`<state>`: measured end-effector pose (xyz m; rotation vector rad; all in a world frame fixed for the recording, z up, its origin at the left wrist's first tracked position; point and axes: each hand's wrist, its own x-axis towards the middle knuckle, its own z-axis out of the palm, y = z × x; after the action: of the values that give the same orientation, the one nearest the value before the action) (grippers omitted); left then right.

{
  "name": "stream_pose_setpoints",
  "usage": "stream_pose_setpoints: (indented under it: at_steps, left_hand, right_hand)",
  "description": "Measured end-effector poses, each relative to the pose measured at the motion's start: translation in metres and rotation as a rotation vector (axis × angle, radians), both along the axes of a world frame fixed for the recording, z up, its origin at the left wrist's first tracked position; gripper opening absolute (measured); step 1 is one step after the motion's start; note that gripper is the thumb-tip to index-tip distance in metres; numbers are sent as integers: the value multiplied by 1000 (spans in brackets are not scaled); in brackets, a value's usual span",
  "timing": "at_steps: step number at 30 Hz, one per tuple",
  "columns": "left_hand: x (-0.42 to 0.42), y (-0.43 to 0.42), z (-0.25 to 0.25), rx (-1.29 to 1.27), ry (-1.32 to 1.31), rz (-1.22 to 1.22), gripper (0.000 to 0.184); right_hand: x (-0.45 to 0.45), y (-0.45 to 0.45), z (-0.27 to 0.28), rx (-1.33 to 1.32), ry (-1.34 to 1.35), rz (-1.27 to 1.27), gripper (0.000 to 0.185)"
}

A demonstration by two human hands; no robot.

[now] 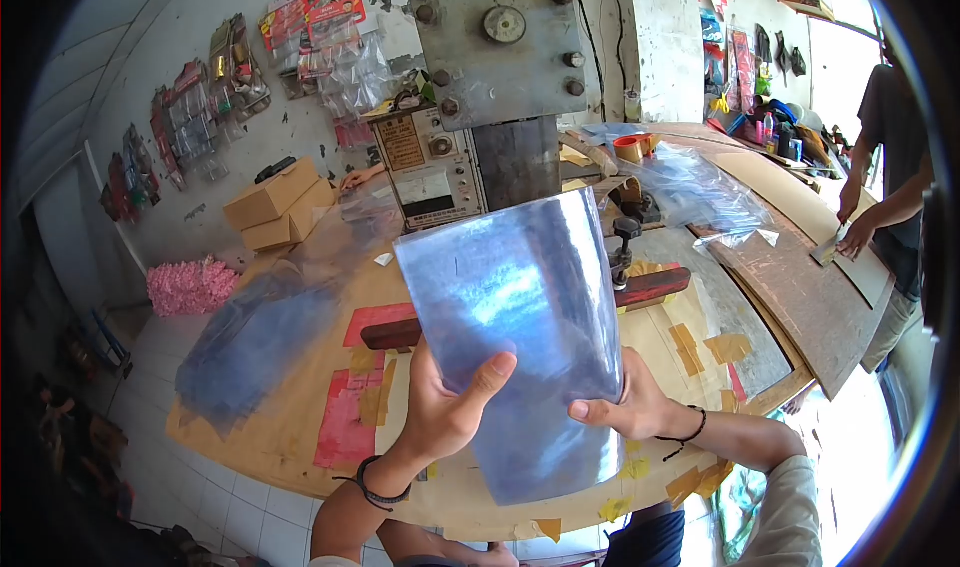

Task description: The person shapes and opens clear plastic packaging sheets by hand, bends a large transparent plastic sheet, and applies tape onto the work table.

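Observation:
Upright in front of me is a glossy, bluish clear plastic sheet [520,307], slightly curved; whether it is one sheet or a stack I cannot tell. My left hand [450,402] grips its left edge with the thumb across the front. On the opposite edge my right hand [632,402] holds it the same way, thumb on the front face. Behind the sheet, a dark red bar [652,285] lies across the worktable [270,457], partly hidden. A black clamp knob [626,229] stands beside the sheet's upper right edge.
A press machine [490,67] with a control box [425,167] rises behind. Crumpled plastic sheets [260,342] lie left, clear film [690,187] right. Cardboard boxes [285,202] and a pink bundle [190,285] sit left. Another person [895,157] works at right; someone's hand [362,177] shows behind the box.

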<state>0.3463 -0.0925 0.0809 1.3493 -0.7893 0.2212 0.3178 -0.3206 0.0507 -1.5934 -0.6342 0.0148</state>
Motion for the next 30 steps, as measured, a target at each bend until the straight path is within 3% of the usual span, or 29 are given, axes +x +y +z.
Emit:
stream_pose_setpoints:
  at_steps: [9, 15, 23, 30]
  left_hand:
    - [-15, -4, -7, -117, 38, -15, 21]
    - [-7, -4, -12, -164, 148, -34, 21]
    - [-3, -3, -16, -126, 201, -3, 40]
    - [2, 1, -20, -139, 247, -88, 49]
  right_hand:
    - [-7, -2, -5, 128, 109, 112, 52]
    - [-12, -1, -13, 170, 154, 103, 46]
    - [-16, 1, -12, 202, 127, 54, 59]
    - [-13, -3, -14, 187, 97, 123, 54]
